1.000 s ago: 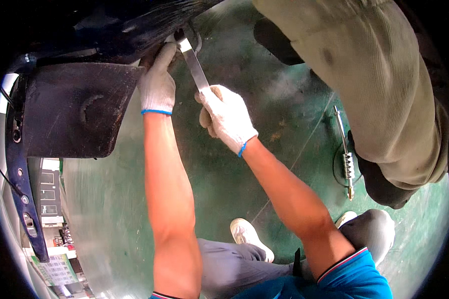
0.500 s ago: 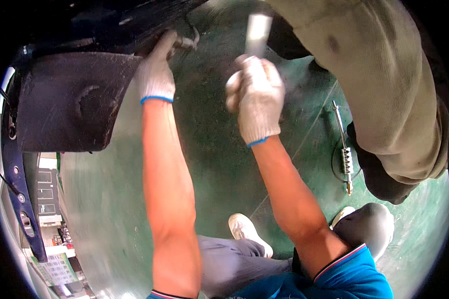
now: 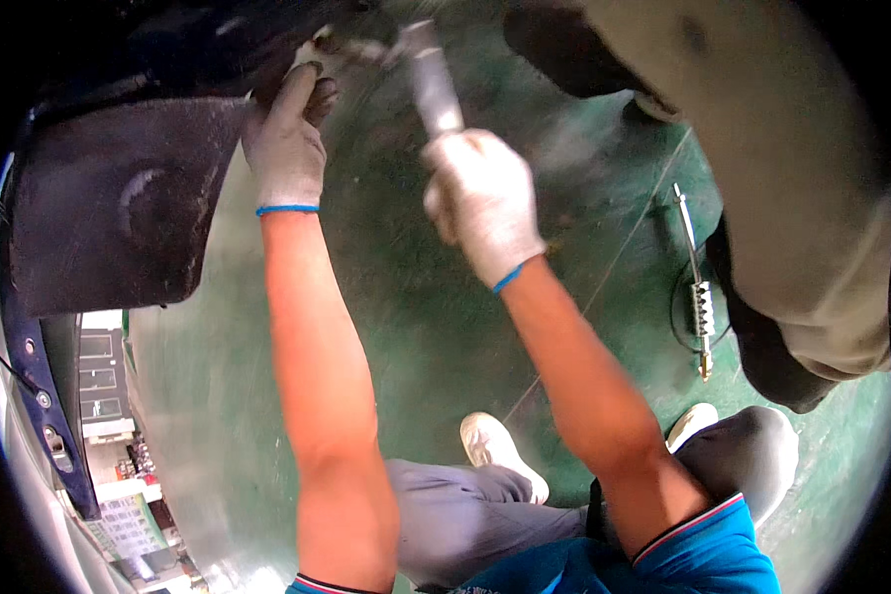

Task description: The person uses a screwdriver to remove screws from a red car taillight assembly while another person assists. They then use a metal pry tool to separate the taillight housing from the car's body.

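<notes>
My left hand [image 3: 287, 139], in a white glove with a blue cuff, reaches up and presses its fingers against a small part at the edge of a dark vehicle underside [image 3: 198, 45], beside a black mud flap [image 3: 119, 213]. My right hand [image 3: 480, 203], gloved the same way, grips the handle of a metal hand tool [image 3: 428, 74]. The tool's shaft points up toward the spot where my left fingers rest. The tool's tip is blurred.
Another person in khaki trousers [image 3: 762, 168] and dark shoes stands at the right. A long metal tool with a coiled spring [image 3: 698, 287] lies on the green floor [image 3: 406, 327]. My grey-trousered legs and white shoes [image 3: 495, 450] are below.
My right hand swung the tool away to the upper right, then brought it back left toward my left fingers. My left hand stayed on the underside.
</notes>
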Motion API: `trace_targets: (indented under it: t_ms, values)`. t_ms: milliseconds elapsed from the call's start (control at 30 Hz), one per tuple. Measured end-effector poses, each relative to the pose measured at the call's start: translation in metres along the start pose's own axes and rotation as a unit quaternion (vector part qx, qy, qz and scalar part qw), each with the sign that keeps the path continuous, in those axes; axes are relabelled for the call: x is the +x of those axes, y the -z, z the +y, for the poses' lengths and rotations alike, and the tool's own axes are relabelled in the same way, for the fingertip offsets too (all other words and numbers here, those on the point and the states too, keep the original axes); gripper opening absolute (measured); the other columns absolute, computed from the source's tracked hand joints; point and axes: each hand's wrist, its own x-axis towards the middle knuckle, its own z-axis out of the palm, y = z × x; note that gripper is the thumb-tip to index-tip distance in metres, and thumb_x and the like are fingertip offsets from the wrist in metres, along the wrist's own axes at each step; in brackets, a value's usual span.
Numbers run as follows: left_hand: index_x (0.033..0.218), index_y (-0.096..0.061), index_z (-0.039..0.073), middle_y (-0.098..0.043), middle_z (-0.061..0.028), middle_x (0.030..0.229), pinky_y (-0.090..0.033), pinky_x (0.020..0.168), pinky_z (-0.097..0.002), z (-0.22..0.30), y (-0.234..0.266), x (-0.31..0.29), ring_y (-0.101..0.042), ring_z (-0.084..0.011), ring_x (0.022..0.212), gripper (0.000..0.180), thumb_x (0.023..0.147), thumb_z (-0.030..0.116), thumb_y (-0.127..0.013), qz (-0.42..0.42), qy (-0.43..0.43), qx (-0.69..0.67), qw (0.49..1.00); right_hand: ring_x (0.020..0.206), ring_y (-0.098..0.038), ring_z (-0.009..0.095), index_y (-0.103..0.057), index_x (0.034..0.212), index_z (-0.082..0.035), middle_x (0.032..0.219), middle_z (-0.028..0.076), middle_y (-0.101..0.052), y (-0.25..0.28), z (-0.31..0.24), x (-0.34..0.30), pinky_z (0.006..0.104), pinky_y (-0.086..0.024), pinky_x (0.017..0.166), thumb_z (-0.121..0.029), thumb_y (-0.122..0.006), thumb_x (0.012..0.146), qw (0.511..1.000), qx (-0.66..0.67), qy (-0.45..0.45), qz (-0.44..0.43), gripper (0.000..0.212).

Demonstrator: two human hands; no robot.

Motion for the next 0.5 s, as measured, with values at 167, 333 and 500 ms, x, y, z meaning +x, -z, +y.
trace_targets:
  t_ms: [167,333,500]
  values:
    - [0.123,-0.064,0.001,-0.070,-0.0108,0.098,-0.057,0.078,-0.0374,-0.044,0.067,0.004,-0.068,-0.0237,0.086,0.028,0.095,0.008,-0.063,0.114,0.160,-0.101,0.975,0.044,-0.047,0.009,-0.061,0.100,-0.005,0.061,0.001,-0.057,0.024,-0.006,0.011,0.0247,-0.034,0.040,-0.023,-0.059,0.101,0.996,0.072,0.011,0.059,0.018]
    - [0.122,-0.066,0.002,-0.069,-0.0097,0.103,-0.055,0.076,-0.0323,-0.048,0.058,0.008,-0.066,-0.0194,0.088,0.028,0.098,0.015,-0.063,0.168,0.097,-0.013,0.981,0.044,-0.046,0.009,-0.061,0.097,-0.006,0.061,0.002,-0.057,0.018,0.008,0.002,0.0251,-0.034,0.041,-0.025,-0.060,0.100,0.996,0.072,-0.011,0.050,0.020]
    - [0.122,-0.066,0.003,-0.069,-0.0066,0.113,-0.053,0.078,-0.0318,-0.003,-0.003,-0.001,-0.064,-0.0166,0.093,0.030,0.097,0.018,-0.066,-0.037,0.002,0.099,0.994,0.045,-0.046,0.009,-0.060,0.099,-0.004,0.062,0.003,-0.057,0.010,0.008,-0.002,0.0262,-0.034,0.041,-0.025,-0.062,0.098,0.998,0.053,-0.008,0.035,0.021]
